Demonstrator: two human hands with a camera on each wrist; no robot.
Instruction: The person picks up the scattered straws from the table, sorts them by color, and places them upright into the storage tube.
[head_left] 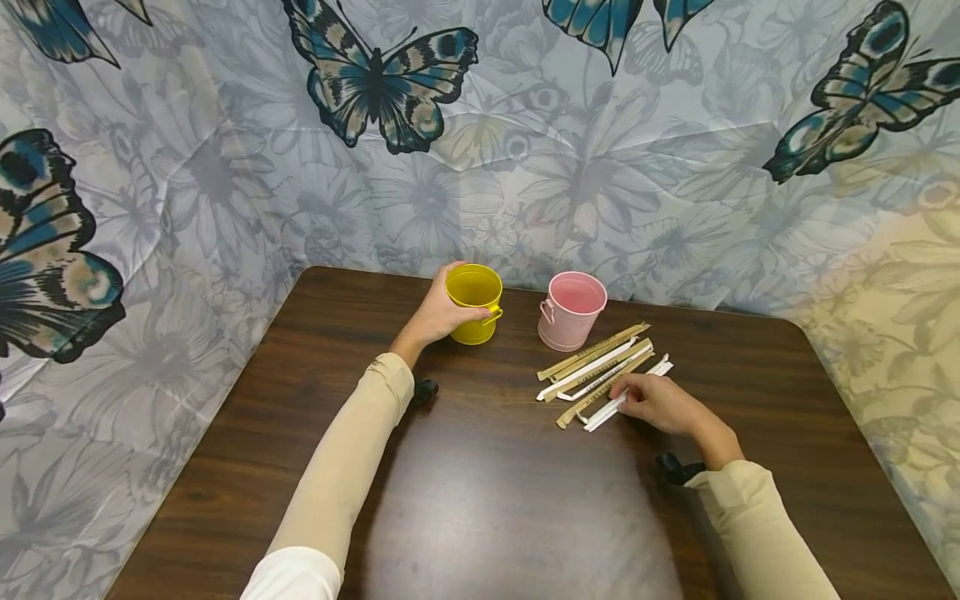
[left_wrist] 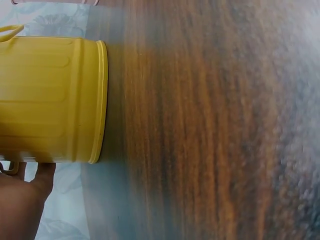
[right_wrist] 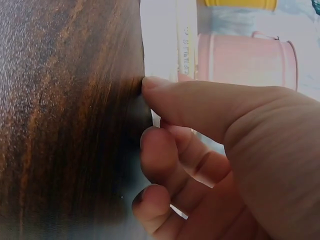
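Note:
A small yellow bucket (head_left: 474, 332) is upright at the back of the table. My left hand (head_left: 441, 315) grips it from its left side, thumb across the near wall; most of the fingers are hidden behind it. To the right, my right hand (head_left: 660, 405) pinches a white paper-wrapped stick (head_left: 602, 416) at the near edge of a loose bunch. In the right wrist view the thumb lies against the white wrapper (right_wrist: 159, 40) while the other fingers curl below. Several brown-wrapped sticks (head_left: 573, 413) and white ones lie slanted beside it.
A pink bucket (head_left: 566, 328) with side handles stands upright right of the yellow one, just behind the sticks. The dark wooden table (head_left: 510, 500) ends at a butterfly-printed cloth backdrop (head_left: 427, 200). A black wrist device (head_left: 677, 469) sits under the right wrist.

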